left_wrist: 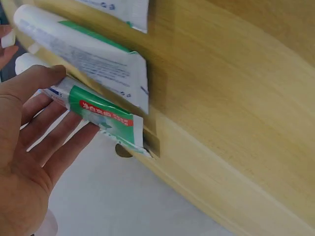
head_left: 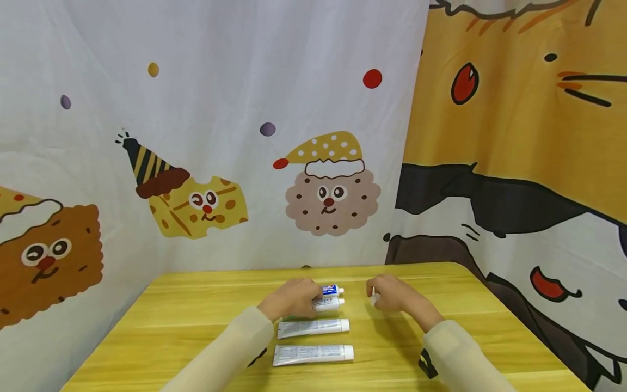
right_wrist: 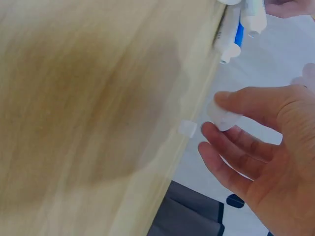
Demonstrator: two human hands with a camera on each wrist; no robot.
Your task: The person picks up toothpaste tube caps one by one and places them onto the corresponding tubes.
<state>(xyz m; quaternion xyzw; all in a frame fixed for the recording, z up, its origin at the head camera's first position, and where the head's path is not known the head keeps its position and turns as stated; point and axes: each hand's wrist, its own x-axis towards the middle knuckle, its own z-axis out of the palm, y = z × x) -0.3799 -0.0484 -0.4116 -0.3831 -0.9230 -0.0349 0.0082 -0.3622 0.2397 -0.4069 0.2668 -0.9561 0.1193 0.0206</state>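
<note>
My left hand (head_left: 296,298) grips a toothpaste tube (left_wrist: 106,114) with a green front and red label, thumb on one side and fingers on the other. Its bare nozzle faces right. Behind it lies another uncapped tube (head_left: 331,290), blue and white, partly covered by the hand. My right hand (head_left: 389,294) pinches a white screw cap (right_wrist: 224,118) between thumb and fingers, a short way right of the nozzles. A second white cap (right_wrist: 187,128) rests on the table near that hand.
Two capped toothpaste tubes, a nearer one (head_left: 313,354) and a farther one (head_left: 313,328), lie parallel on the wooden table (head_left: 196,321). A cartoon-printed curtain (head_left: 220,109) hangs just past the table's far edge.
</note>
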